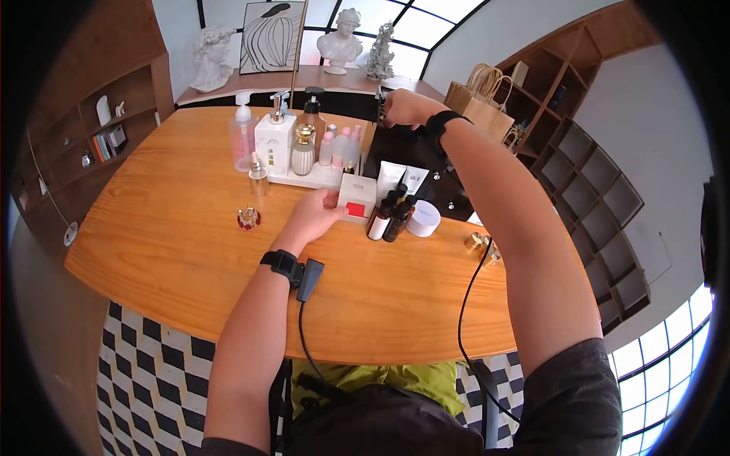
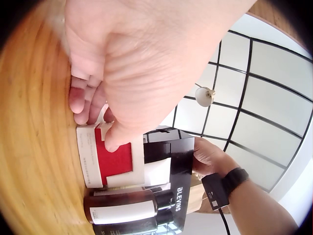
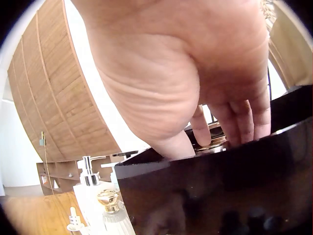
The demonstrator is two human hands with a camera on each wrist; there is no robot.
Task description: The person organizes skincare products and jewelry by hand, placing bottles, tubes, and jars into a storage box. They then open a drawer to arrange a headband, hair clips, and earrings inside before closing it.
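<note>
My left hand holds a small white box with a red label at its left side. In the left wrist view the thumb lies across the red label and the other fingers reach behind the box. My right hand is over a glossy black container, its fingers reaching down inside. A gold-rimmed round item shows between the thumb and fingers; the thumb tip is hidden by the container wall, so I cannot tell whether the hand grips it. Dark bottles stand right of the white box.
Pump bottles and small pink-capped bottles stand on a white tray. Around it are white tubes, a round white jar, a red-and-clear ornament and gold-coloured pieces. Paper bags stand behind the right forearm.
</note>
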